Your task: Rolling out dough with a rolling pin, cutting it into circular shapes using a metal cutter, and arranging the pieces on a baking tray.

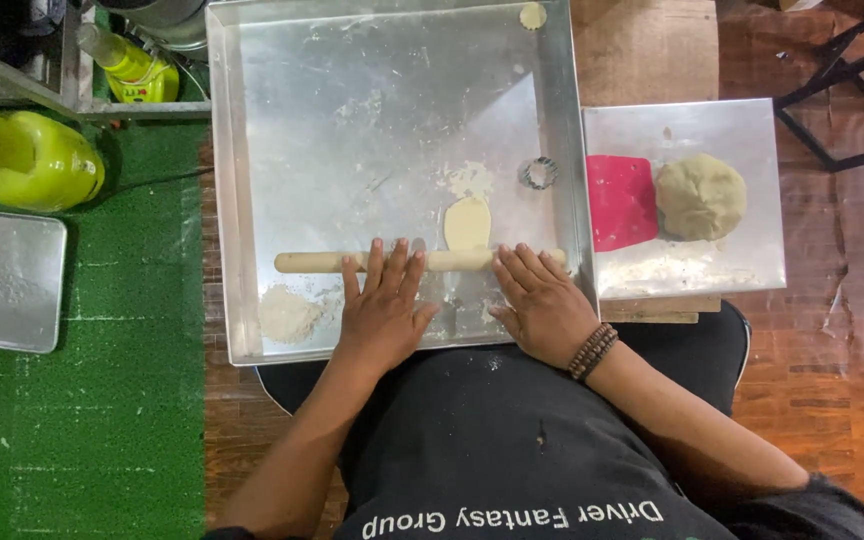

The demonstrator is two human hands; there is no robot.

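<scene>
A wooden rolling pin [317,262] lies across the near part of a large square metal tray [352,110]. My left hand [382,305] rests flat on the pin, fingers spread. My right hand [542,300] presses flat on the pin's right end, a bead bracelet on its wrist. A small oval of flattened dough [467,220] lies on the tray, partly under the pin between my hands. A round fluted metal cutter [539,173] sits to the dough's upper right. A heap of flour [289,312] lies in the tray's near-left corner.
A smaller metal tray [692,275] on the right holds a ball of dough [701,196] and a red scraper [620,202]. A small dough disc [533,15] sits at the big tray's far corner. On the green mat at left: another tray [7,280], a yellow-green jug [37,160].
</scene>
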